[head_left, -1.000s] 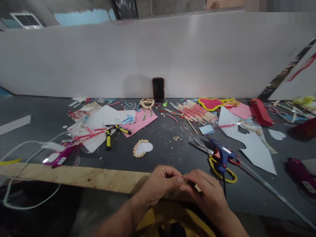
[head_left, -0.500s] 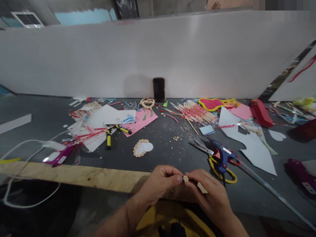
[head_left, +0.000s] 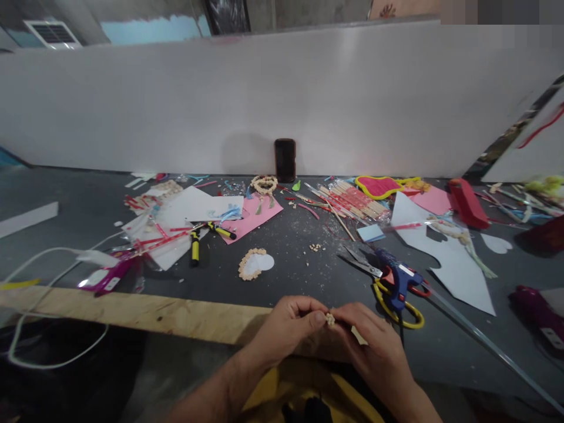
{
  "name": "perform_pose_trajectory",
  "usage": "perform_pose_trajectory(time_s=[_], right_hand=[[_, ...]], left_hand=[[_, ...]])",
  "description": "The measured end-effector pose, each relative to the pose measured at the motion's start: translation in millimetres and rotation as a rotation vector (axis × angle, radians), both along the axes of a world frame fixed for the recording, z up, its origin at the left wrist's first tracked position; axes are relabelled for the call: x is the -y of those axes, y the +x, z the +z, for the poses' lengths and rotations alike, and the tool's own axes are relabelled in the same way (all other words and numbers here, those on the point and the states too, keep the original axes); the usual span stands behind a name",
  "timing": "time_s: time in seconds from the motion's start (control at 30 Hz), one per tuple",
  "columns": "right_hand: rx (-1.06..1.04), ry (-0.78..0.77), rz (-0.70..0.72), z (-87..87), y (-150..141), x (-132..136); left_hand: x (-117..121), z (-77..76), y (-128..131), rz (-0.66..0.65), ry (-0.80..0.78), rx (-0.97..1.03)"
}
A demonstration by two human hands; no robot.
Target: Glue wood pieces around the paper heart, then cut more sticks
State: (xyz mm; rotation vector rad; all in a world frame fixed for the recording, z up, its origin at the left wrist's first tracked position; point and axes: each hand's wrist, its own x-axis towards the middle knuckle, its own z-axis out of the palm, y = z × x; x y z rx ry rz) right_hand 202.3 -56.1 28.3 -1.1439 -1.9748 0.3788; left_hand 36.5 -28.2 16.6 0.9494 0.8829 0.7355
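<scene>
Near the table's front edge, a small cluster of pale beige pieces [head_left: 330, 319] sits pinched between my two hands. My left hand [head_left: 296, 326] has thumb and fingertips closed on its left side. From the right, my right hand [head_left: 374, 335] grips it between thumb and forefinger. Farther in on the dark table lies a white paper shape edged with beige pieces [head_left: 252, 264], with a white paper round at its right. A little pile of loose beige pieces [head_left: 315, 247] is just beyond my hands.
To the right lie scissors with yellow handles [head_left: 396, 302] and a blue glue gun [head_left: 402, 279] holding a long clear stick. Pliers [head_left: 195, 249], a purple glue gun [head_left: 108, 277] and papers are on the left. A phone [head_left: 285, 160] leans against the white partition [head_left: 176, 106].
Both hands stay closed around the small cluster in almost the same place. The whole view has shifted very slightly; nothing on the table has visibly moved.
</scene>
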Motion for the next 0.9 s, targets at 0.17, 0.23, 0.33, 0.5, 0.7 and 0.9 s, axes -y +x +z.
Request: perform_pose_trajectory(time_s=[0.17,0.23,0.33,0.5,0.7,0.9], right_hand=[[-0.011,-0.007,0.000,0.1,1,-1],[-0.043,-0.067,-0.012,1.7,3,-1],[-0.119,-0.172,-0.012,4.3,4,0],[-0.202,-0.258,-0.011,0.0,1,3],[-0.113,-0.239,-0.008,-6.7,2,0],[-0.095,-0.322,0.006,-6.4,3,-2]], left_hand=[[-1,-4.4,-2,-0.032,-0.074,0.088],[0,-5.8,-1,-0.020,-0.097,0.119],[0,-4.5,0,0.019,-0.067,0.114],[-2,2.3,0,0.042,0.055,-0.026],[-3,4.0,-2,-0.038,0.078,-0.041],[-2,2.5,-5,-0.026,0.054,-0.050]])
